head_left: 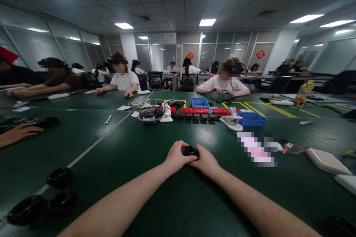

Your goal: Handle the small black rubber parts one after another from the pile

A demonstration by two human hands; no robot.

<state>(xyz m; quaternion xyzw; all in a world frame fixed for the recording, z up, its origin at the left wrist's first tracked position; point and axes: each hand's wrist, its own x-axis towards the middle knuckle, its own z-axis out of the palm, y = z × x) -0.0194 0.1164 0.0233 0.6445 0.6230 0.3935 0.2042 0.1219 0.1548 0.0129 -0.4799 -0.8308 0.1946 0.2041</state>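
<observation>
A small round black part (190,150) with a ring-shaped top rests at the middle of the green table (155,200). My left hand (178,156) grips it from the left, thumb along its near side and fingers behind it. From the right, my right hand (206,158) closes on the same part, and the thumbs nearly meet in front. The undersides of the part and several fingertips are hidden.
Black rings (60,177) lie at the near left, a wrench (108,119) farther back. Red power strips (196,110), a blue bin (252,119) and a white clamp (232,120) stand ahead. A beige box (328,161) is at right. Another person's hand (20,133) rests at left.
</observation>
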